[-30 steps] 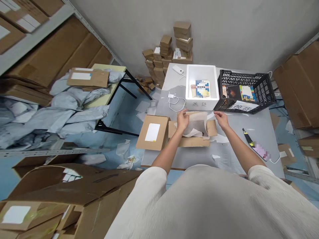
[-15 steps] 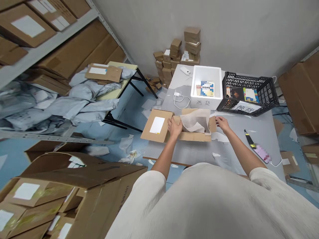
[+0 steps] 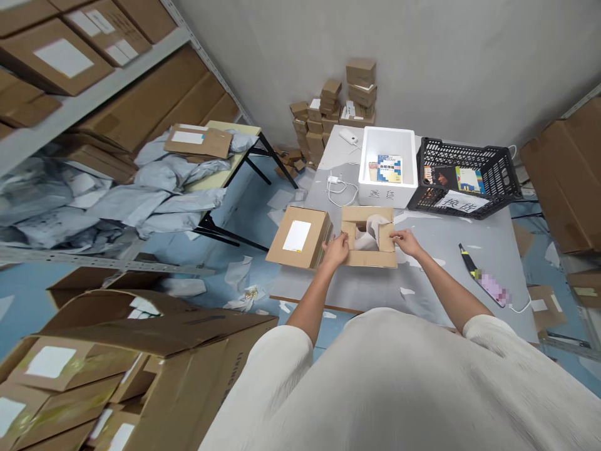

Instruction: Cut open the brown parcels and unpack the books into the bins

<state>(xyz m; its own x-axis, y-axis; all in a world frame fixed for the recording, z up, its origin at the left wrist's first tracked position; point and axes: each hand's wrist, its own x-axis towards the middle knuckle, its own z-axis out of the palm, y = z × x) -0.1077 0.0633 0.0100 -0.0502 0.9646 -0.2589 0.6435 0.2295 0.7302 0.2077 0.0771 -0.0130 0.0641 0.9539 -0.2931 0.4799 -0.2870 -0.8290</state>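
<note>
A small open cardboard box [image 3: 366,259] lies on the table in front of me, its end flaps folded over the opening. Crumpled whitish wrapping sheet [image 3: 374,228] shows in the gap between them. My left hand [image 3: 337,248] is closed on the left flap, and my right hand [image 3: 407,242] pinches the right one at its outer edge. What lies under the wrapping is hidden. Just left of my left hand, a larger carton [image 3: 307,222] with a white label sits at the table's edge.
Behind the box stand a white foam bin [image 3: 387,195] and a black plastic crate [image 3: 502,181], both holding books. A box cutter [image 3: 467,258] and a phone [image 3: 493,288] lie at right. Grey parcels [image 3: 176,208] cover the left side; a big carton [image 3: 201,363] stands lower left.
Both end flaps have been folded inward over the box. The wrapping sheet, which spread above the rim, now sits lower and bunched inside. My left hand has moved slightly right, my right hand slightly left.
</note>
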